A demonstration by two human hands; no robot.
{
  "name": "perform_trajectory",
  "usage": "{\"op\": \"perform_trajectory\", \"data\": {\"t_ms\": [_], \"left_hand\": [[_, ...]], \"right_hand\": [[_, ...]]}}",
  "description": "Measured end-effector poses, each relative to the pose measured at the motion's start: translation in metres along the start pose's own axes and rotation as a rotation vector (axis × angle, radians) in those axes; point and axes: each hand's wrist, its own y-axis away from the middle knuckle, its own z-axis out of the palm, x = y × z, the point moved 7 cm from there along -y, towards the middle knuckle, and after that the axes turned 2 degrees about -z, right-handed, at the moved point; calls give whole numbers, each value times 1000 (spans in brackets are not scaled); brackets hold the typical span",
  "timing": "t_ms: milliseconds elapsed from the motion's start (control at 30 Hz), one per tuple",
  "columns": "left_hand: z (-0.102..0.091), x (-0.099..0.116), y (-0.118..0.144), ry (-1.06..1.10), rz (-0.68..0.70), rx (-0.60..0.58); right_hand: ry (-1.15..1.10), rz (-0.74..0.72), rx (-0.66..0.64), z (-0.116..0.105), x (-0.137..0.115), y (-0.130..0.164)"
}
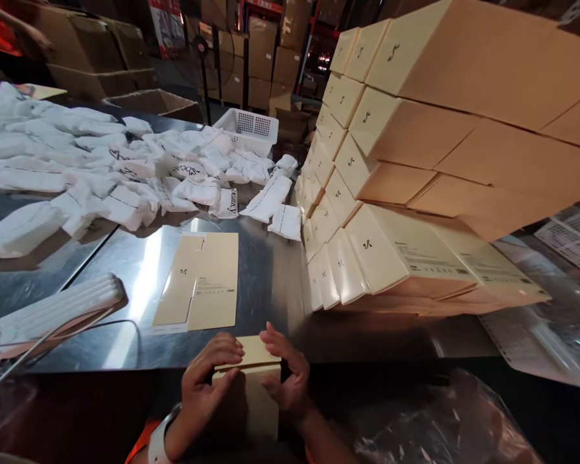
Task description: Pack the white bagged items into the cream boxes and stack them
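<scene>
I have a small cream carton [249, 380] between my two hands at the near edge of the steel desk [265, 270], at six o'clock in my view. It is pale yellow card, matt and plain on the faces I can see, with crisp folded edges. Its top panel lies flat and its front face drops toward me into shadow, so I cannot tell whether the lower end is closed.

My left hand [203, 380] sits at nine o'clock of the carton, fingers [225, 353] curled over its top left corner and pressing on the edge, thumb down the front face. My right hand [287, 370] is at three o'clock of it, fingers bent and spread against the right side and top rim. Both hands are half closed around the carton, gripping it between them. A light band sits on my left wrist above an orange cuff.

Just beyond, at twelve o'clock of the carton, a flat unfolded carton blank [199, 280] of the same cream card lies on the desk, with a small dark mark and fine print on it. At ten o'clock a white ribbed object [53, 312] with a cable rests near the desk's edge. Farther off, from ten to twelve o'clock, white pouches [125, 167] lie heaped, with a white basket [251, 129] behind them. At two o'clock a tall stack of finished cartons [415, 161] leans on the desk, each bearing the same dark mark.
</scene>
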Motion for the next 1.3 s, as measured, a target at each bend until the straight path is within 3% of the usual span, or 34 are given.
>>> {"op": "perform_trajectory", "data": {"t_ms": [167,467,1300], "left_hand": [[0,-3,1,-43,-41,29],[1,5,-2,-37,6,-19],[5,2,2,-62,10,-174]], "right_hand": [[67,15,-66,-3,2,4],[-66,49,6,2,1,-1],[-59,51,9,3,3,1]]}}
